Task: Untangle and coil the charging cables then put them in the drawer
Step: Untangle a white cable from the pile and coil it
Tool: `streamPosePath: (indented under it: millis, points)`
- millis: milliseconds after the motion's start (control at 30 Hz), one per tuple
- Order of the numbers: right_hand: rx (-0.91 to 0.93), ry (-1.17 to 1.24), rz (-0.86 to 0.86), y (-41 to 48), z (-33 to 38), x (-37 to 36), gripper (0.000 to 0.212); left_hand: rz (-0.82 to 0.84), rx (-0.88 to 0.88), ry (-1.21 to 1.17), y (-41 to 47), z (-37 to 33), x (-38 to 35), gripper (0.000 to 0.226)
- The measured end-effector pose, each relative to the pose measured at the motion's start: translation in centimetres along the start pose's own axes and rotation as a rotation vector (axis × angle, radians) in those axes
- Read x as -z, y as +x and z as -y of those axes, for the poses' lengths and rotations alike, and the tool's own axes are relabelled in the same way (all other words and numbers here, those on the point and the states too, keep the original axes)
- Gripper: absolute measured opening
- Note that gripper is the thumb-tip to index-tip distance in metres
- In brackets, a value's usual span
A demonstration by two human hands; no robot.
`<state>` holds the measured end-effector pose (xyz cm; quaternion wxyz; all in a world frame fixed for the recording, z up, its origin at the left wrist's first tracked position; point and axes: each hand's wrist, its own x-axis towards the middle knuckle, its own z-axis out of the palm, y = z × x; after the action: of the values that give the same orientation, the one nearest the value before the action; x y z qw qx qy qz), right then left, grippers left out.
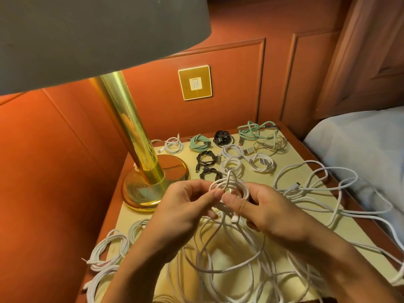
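Both hands are on one small white coil (229,185), which they hold in the air just above the surface (290,158), in front of the lamp (153,184). The left hand (183,208) pinches the left side of the loops between thumb and fingers. The right hand (271,213) has its fingers curled around the right side. A free end goes down from the coil toward the loose white tangle (229,265) lying under the hands. I judge the step to be the coiling of one cable, almost finished. The next move calls for tucking the end so the loops do not spring open, then laying the coil beside the finished coils (206,159) at the back. No drawer is visible.
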<state>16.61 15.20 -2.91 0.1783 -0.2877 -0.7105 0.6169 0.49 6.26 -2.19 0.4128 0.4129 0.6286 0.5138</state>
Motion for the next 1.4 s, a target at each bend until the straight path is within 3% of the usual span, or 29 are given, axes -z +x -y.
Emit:
streamPosePath:
  millis: [100, 267, 367, 500, 600, 700, 1000, 1267, 1400]
  points:
    - [0.019, -0.05, -0.074, 0.3, -0.4, -0.3, 0.015, -0.021, 0.01, -0.104, 0.1, 0.0, -0.1, 0.02]
    - [0.128, -0.42, -0.393, 0.3, -1.0, 0.1, 0.012, -0.136, 0.057, -0.23, 0.3, 0.2, 0.9, 0.018]
    - [0.183, -0.299, -0.495, -0.1, -0.6, 1.9, 0.018, -0.219, 0.044, -0.226, 0.3, 0.2, 2.3, 0.024]
    - [0.194, -0.118, -0.463, -0.5, 0.2, 2.7, 0.018, -0.278, 0.048, -0.233, 0.3, 0.3, 2.5, 0.021]
    - [0.081, -0.061, -0.383, -0.7, 0.6, 0.6, 0.043, -0.283, 0.018, -0.221, 0.3, 0.3, 1.1, 0.013]
    - [0.001, -0.081, -0.342, -0.4, 0.8, -1.3, 0.052, -0.285, -0.027, -0.244, 0.4, 0.5, -0.1, 0.012]
    - [0.0, 0.115, -0.434, 0.0, -0.1, -2.6, 0.012, -0.291, -0.043, -0.299, 0.5, 0.5, -1.7, 0.012]
    - [0.173, 0.319, -0.624, 0.0, -0.1, 0.4, 0.004, -0.351, 0.025, -0.348, 0.8, 0.5, 0.4, 0.016]
    - [0.258, 0.19, -0.72, 0.4, -1.2, 1.4, 0.006, -0.284, 0.034, -0.311, 0.6, 0.5, 0.3, 0.014]
